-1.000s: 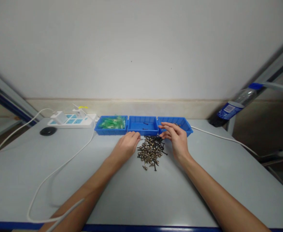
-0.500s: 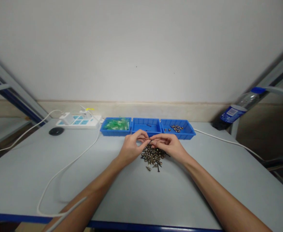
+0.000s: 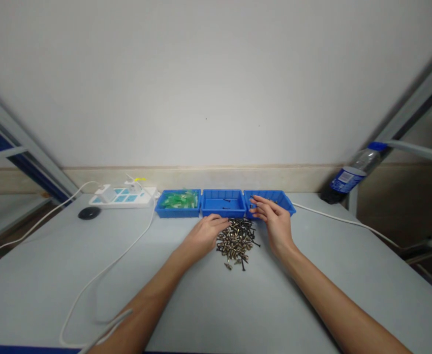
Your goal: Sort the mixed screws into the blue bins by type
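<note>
A pile of small metal screws (image 3: 236, 241), some brassy and some black, lies on the grey table. My left hand (image 3: 204, 235) rests at the pile's upper left edge, fingers together and pointing right; whatever its fingertips hold is hidden. My right hand (image 3: 275, 219) is over the front of the right blue bin (image 3: 287, 202), its fingers apart over the bin's left part. That bin holds some metal pieces, partly covered by the hand. A few dark screws lie in the middle blue bin (image 3: 223, 214). Green plastic pieces (image 3: 181, 199) fill the left blue bin (image 3: 177, 213).
A white power strip (image 3: 142, 197) with plugs stands at the back left, near a black disc (image 3: 89, 213). A white cable (image 3: 107, 268) curves over the left of the table. At the back right, a blue-capped bottle (image 3: 347, 179) leans.
My hands have parted: the right moved up and right to the right bin and its fingers spread, while the left stayed by the pile. The camera view has shifted slightly.
</note>
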### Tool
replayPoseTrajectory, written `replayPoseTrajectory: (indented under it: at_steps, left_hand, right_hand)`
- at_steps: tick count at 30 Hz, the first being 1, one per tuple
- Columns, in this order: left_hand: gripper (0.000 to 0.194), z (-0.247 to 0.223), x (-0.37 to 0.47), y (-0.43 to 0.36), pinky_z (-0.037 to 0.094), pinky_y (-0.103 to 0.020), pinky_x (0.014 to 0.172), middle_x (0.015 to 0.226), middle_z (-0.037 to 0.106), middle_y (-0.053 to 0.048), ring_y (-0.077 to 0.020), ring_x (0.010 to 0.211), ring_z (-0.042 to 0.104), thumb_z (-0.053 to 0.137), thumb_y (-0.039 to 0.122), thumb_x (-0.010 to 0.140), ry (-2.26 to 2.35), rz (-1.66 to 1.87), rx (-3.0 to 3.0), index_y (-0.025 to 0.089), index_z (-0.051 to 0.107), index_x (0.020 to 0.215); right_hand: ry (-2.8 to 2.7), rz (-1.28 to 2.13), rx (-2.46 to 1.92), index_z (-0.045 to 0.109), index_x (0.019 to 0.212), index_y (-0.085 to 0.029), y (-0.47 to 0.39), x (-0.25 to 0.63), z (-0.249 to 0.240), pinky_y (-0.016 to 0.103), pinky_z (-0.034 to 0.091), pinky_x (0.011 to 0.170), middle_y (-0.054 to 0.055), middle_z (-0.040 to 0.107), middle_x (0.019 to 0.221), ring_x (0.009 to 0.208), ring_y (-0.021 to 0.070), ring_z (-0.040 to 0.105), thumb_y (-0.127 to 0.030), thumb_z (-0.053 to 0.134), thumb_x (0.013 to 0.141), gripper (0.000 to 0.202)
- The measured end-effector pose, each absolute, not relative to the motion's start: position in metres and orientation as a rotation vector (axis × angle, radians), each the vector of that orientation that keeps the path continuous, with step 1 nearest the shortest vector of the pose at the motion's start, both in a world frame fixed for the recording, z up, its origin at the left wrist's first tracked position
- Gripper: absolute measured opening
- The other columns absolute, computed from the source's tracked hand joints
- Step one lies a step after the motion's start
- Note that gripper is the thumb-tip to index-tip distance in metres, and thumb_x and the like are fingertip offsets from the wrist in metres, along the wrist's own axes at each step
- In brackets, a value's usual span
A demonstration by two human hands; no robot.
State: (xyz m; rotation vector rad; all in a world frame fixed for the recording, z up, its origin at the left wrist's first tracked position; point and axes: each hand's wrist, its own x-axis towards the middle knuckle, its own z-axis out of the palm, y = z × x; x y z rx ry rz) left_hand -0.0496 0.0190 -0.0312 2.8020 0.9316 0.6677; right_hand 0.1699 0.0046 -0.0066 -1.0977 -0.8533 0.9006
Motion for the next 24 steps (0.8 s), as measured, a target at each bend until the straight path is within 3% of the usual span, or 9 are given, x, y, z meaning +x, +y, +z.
replayPoseTrajectory:
  at_steps: [10, 17, 24]
  left_hand:
    - [0.023, -0.018, -0.050, 0.013, 0.054, -0.036, 0.092, 0.105, 0.076, -0.009, -0.0232, 0.102, 0.067, 0.054, 0.011, 0.096, 1.086, 0.568, 2.811, 0.018, 0.072, 0.109]
    - [0.016, -0.023, -0.053, 0.014, 0.052, -0.031, 0.082, 0.094, 0.074, -0.008, -0.0219, 0.092, 0.066, 0.054, 0.017, 0.098, 1.274, 0.589, 2.788, 0.017, 0.070, 0.096]
    - [0.019, -0.024, -0.052, 0.012, 0.052, -0.033, 0.088, 0.101, 0.071, -0.007, -0.0223, 0.098, 0.064, 0.058, 0.013, 0.093, 1.214, 0.723, 2.680, 0.018, 0.068, 0.109]
  right_hand:
    - [-0.868, 0.925, -1.114, 0.075, 0.108, -0.016, 0.003, 0.167, -0.006, 0.034, 0.057, 0.068, 0.014, 0.072, 0.120, 0.076, 0.0184, 0.072, -0.031, 0.074, 0.072, 0.039]
    - [-1.072, 0.925, -1.096, 0.076, 0.098, -0.016, 0.000, 0.165, -0.003, 0.030, 0.054, 0.061, 0.011, 0.078, 0.096, 0.065, 0.0167, 0.068, -0.039, 0.073, 0.077, 0.031]
    - [-1.402, 1.089, -1.045, 0.077, 0.091, -0.016, -0.006, 0.157, -0.008, 0.028, 0.054, 0.059, 0.007, 0.075, 0.077, 0.059, 0.0147, 0.065, -0.037, 0.070, 0.079, 0.026]
